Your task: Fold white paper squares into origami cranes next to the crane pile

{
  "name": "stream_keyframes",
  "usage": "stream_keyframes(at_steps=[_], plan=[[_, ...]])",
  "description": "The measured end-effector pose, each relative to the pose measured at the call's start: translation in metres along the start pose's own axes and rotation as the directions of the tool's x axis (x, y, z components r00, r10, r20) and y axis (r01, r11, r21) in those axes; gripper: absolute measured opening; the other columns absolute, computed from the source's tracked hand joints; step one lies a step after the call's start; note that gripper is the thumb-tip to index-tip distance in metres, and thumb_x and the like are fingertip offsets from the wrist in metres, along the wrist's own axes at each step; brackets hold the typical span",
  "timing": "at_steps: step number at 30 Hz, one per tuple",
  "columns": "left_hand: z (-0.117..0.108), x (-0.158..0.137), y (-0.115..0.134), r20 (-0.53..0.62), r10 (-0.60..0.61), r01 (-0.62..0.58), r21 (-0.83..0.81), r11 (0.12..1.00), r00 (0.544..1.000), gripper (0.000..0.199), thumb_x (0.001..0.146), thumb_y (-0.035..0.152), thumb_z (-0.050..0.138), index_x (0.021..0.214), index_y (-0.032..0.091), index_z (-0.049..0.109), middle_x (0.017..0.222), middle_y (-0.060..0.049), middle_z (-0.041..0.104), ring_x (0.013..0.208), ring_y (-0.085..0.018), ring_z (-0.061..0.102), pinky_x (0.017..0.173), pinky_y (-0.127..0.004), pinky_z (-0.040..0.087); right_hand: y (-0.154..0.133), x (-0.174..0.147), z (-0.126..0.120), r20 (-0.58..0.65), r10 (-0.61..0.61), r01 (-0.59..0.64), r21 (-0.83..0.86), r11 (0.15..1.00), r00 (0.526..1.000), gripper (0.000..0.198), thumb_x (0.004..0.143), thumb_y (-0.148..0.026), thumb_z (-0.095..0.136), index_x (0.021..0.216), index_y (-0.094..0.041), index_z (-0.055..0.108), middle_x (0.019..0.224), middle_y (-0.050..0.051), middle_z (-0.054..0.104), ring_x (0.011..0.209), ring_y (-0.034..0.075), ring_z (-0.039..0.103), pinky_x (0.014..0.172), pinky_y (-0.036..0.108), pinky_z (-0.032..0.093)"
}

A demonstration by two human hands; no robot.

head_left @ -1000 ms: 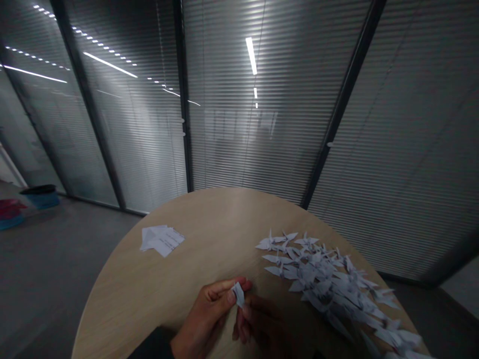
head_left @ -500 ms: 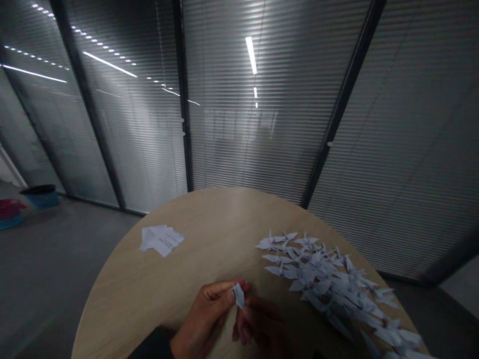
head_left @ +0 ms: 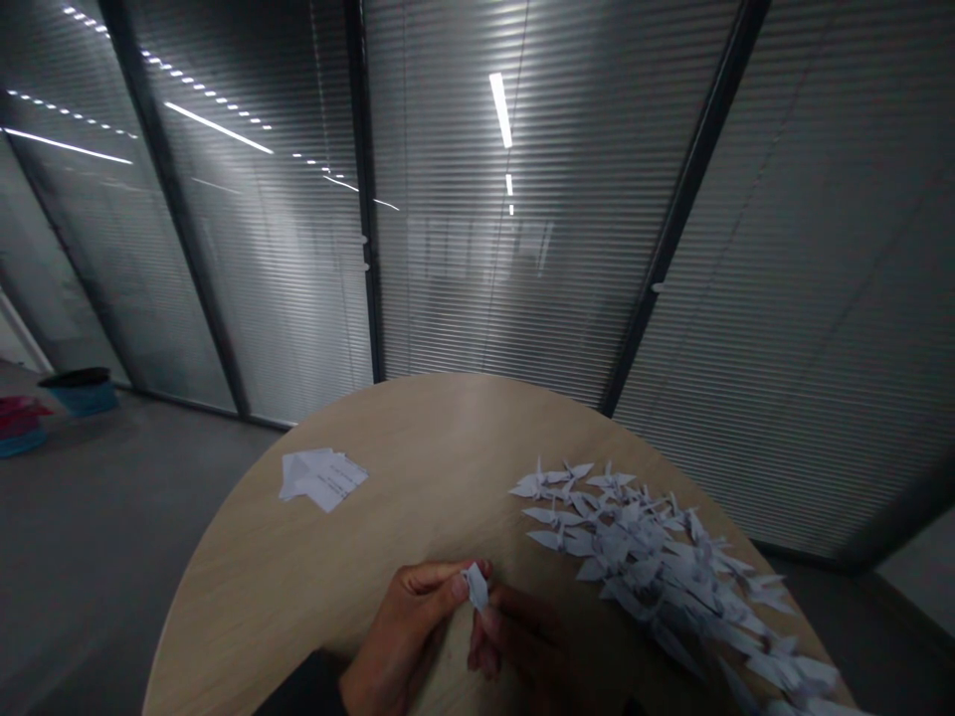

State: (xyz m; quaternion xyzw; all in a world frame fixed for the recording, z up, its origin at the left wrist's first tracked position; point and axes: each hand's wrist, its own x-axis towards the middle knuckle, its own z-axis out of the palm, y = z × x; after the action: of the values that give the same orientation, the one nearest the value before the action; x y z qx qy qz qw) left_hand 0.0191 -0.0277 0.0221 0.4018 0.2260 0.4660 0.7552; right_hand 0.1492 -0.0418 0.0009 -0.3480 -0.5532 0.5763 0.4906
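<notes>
A small folded piece of white paper (head_left: 477, 587) is held up between my two hands, just above the near part of the table. My left hand (head_left: 407, 617) pinches its left side between thumb and fingers. From the right, my right hand (head_left: 514, 631) grips its lower edge; that hand lies in shadow and its fingers are partly hidden. To the right, many folded white paper cranes (head_left: 634, 542) lie in a spread-out heap. Toward the left sits a small stack of white paper sheets (head_left: 324, 479), the top one bearing printed lines.
The round wooden table (head_left: 448, 438) reaches to a glass partition with blinds (head_left: 507, 298) behind it. On the grey floor at far left stand a blue bin with a dark rim (head_left: 86, 396) and a pink-and-blue container (head_left: 21, 428).
Both hands stay in nearly the same place around the folded paper. The fingers have shifted very slightly; the cranes and sheets lie as before.
</notes>
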Motion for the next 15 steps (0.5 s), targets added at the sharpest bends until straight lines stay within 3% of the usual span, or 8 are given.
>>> stream_keyframes(at_steps=[6, 11, 15], plan=[[-0.0035, 0.0000, -0.0044, -0.017, -0.003, 0.002, -0.017, 1.000, 1.000, 0.030, 0.071, 0.038, 0.071, 0.072, 0.008, 0.072, 0.049, -0.005, 0.062, 0.042, -0.015, 0.056, 0.042, -0.024, 0.042, 0.0017, 0.0000, -0.0004, 0.036, 0.028, -0.028, 0.001, 1.000, 0.999, 0.045, 0.072, -0.061, 0.057, 0.056, -0.019, 0.058, 0.050, -0.002, 0.049, 0.051, 0.013, 0.048, 0.054, 0.025, 0.038], [-0.0040, -0.0010, -0.0037, -0.061, -0.007, 0.006, -0.023, 1.000, 0.998, 0.032, 0.066, 0.041, 0.074, 0.075, 0.010, 0.074, 0.051, -0.004, 0.064, 0.042, -0.014, 0.055, 0.043, -0.025, 0.041, 0.0066, -0.0004, -0.0022, 0.032, -0.043, 0.044, -0.049, 0.998, 0.999, 0.044, 0.077, -0.058, 0.054, 0.059, -0.019, 0.059, 0.055, -0.001, 0.053, 0.056, 0.014, 0.051, 0.060, 0.026, 0.041], [-0.0055, -0.0032, 0.0016, -0.168, 0.072, -0.058, 0.089, 0.994, 0.983, 0.023, 0.063, 0.037, 0.078, 0.070, 0.015, 0.076, 0.074, -0.007, 0.074, 0.068, -0.017, 0.063, 0.068, -0.027, 0.047, 0.0050, -0.0022, -0.0030, -0.110, -0.140, 0.123, -0.152, 0.981, 0.984, 0.037, 0.076, -0.056, 0.057, 0.072, -0.020, 0.063, 0.073, 0.002, 0.061, 0.074, 0.019, 0.056, 0.072, 0.030, 0.044]])
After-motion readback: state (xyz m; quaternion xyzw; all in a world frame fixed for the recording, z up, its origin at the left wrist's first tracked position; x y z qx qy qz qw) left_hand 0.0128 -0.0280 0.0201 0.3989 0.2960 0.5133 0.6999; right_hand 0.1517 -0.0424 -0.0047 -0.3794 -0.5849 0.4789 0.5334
